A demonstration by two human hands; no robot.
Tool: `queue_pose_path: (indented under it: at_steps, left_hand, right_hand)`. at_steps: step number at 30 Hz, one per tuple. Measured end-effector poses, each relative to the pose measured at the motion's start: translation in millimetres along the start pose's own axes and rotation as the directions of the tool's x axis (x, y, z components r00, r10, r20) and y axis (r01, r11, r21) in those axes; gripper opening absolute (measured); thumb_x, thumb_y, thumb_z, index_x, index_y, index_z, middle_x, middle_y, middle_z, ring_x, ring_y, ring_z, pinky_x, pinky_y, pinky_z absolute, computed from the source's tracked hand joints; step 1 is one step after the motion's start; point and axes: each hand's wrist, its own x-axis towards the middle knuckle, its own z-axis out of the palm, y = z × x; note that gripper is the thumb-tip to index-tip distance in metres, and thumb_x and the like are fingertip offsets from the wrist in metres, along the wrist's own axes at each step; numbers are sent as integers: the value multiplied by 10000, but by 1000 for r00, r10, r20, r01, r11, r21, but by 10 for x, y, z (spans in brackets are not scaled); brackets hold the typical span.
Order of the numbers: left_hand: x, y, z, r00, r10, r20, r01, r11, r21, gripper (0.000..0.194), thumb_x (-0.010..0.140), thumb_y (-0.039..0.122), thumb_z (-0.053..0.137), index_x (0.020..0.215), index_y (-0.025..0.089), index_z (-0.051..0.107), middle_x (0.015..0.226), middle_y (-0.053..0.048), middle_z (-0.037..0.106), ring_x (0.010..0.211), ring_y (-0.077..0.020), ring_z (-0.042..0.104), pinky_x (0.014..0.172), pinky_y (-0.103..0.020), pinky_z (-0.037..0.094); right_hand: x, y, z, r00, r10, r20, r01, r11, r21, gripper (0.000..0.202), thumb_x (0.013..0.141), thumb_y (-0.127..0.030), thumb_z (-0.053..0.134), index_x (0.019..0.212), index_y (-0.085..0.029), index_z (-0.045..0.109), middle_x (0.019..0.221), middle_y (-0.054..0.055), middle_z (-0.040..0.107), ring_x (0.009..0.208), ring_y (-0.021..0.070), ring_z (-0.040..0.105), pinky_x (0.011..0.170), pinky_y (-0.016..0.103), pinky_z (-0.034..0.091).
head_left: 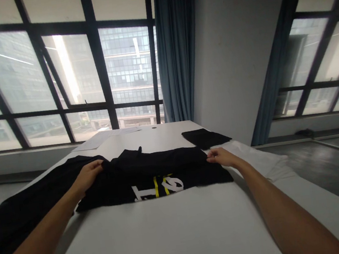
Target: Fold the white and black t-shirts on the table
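Note:
A black garment [195, 178] with a white and yellow print lies across the white table in front of me, partly folded over itself; its exact kind cannot be made out. At its upper left, my left hand [91, 170] pinches the fabric between thumb and fingers. My right hand [222, 156] grips the garment's right edge in a closed pinch. The layer between both hands is slightly raised, and the lower part with the print rests on the table. More black cloth [34, 198] lies beside my left forearm, reaching the table's left side.
A folded black cloth [205, 138] lies behind my right hand. White cloth [252, 159] is spread along the right side of the table [160, 237]. Paper sheets [94, 141] lie at the back left. Windows, a blue curtain [176, 50] and a pillar [234, 50] stand beyond.

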Motion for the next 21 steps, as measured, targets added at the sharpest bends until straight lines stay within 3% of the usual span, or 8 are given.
queue_pose_path:
  at_steps: [2, 4, 7, 9, 11, 14, 18, 21]
  left_hand:
    - [64, -74, 71, 987, -138, -78, 128, 984, -120, 353, 782, 410, 630, 1044, 174, 657, 849, -54, 739, 805, -237, 707, 700, -322, 574]
    - [94, -179, 134, 972, -206, -113, 191, 973, -133, 413, 827, 394, 579, 1149, 137, 616, 905, -97, 745, 867, -244, 717, 740, -334, 579]
    - [77, -310, 90, 988, -116, -98, 130, 980, 148, 606, 768, 487, 638, 1253, 129, 577, 1047, -135, 737, 997, -287, 694, 852, -372, 552]
    - [47, -351, -28, 999, -37, -20, 42, 901, 433, 735, 667, 575, 694, 1262, 155, 594, 1100, -136, 729, 1022, -317, 681, 887, -383, 530]
    - [24, -356, -163, 995, -55, 86, -8, 796, 605, 783, 576, 621, 718, 1210, 168, 640, 1054, -123, 743, 971, -329, 692, 854, -371, 533]
    - [10, -322, -309, 968, -155, 198, -20, 738, 675, 716, 499, 594, 736, 1084, 183, 702, 949, -85, 763, 913, -319, 704, 793, -336, 538]
    - [-16, -232, -380, 941, -199, 275, -25, 767, 641, 458, 499, 516, 712, 844, 216, 728, 856, -42, 769, 888, -296, 703, 777, -307, 531]
    - [-76, -149, -410, 935, -186, 302, -24, 817, 576, 365, 528, 543, 691, 700, 221, 699, 781, -33, 754, 849, -296, 699, 728, -317, 537]
  right_hand:
    - [43, -65, 100, 981, 60, -182, -62, 998, -5, 173, 826, -281, 625, 940, -171, 696, 939, 69, 723, 890, 203, 651, 813, 289, 477]
    - [65, -117, 194, 952, 142, -270, -158, 987, -38, 308, 876, -322, 588, 1124, -153, 661, 1066, 114, 712, 976, 223, 655, 876, 312, 473]
    - [44, -119, 241, 968, 183, -170, -206, 970, -129, 487, 850, -376, 647, 1259, -115, 598, 1161, 167, 681, 1058, 265, 648, 904, 327, 477]
    - [5, -76, 204, 977, 196, -88, -210, 959, -192, 543, 790, -374, 719, 1252, -113, 606, 1159, 175, 681, 1066, 285, 648, 895, 332, 485]
    - [-38, -27, 136, 970, 239, -45, -243, 947, -209, 600, 752, -384, 757, 1262, -111, 598, 1120, 170, 694, 1012, 282, 666, 861, 333, 500]
    - [-90, 14, 33, 943, 326, 67, -311, 934, -174, 669, 756, -401, 754, 1303, -74, 552, 972, 143, 722, 840, 239, 693, 749, 308, 517]
    - [-133, 24, -13, 900, 370, 229, -330, 924, -193, 417, 717, -328, 776, 1057, -108, 678, 723, 55, 695, 673, 188, 653, 599, 261, 481]
    - [-137, 38, 8, 936, 289, 199, -242, 942, -232, 140, 660, -238, 784, 726, -158, 690, 602, 17, 640, 606, 169, 614, 565, 253, 451]
